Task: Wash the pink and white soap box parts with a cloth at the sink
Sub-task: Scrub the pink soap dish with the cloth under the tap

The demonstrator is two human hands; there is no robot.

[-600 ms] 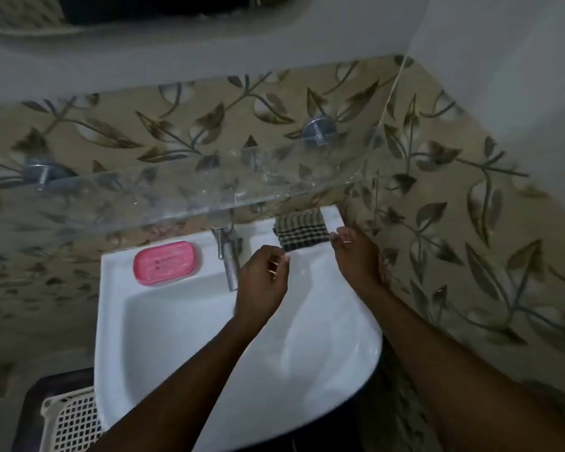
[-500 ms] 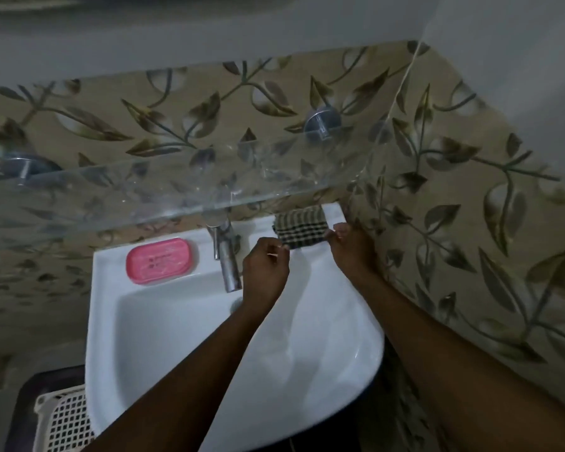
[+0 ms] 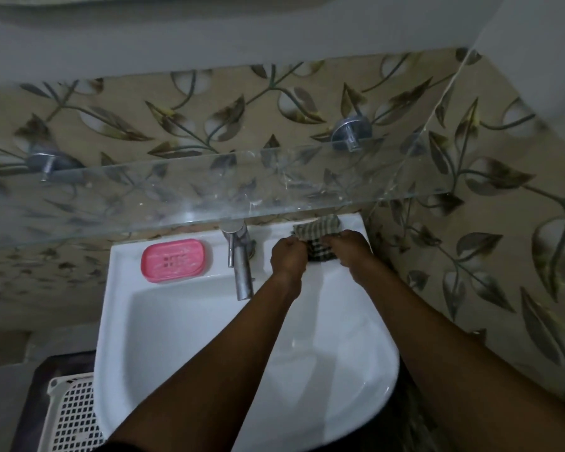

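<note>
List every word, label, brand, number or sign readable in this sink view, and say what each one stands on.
No text can be read anywhere in this view.
Pink soap box: raised marks in the middle of its lid, too blurred to tell whether they are letters or a pattern.
Tap, checked cloth, sink, glass shelf and white mesh basket: no lettering visible.

The cloth [image 3: 317, 243] is partly hidden behind both hands; the basket [image 3: 72, 415] is cut off at the bottom edge.
</note>
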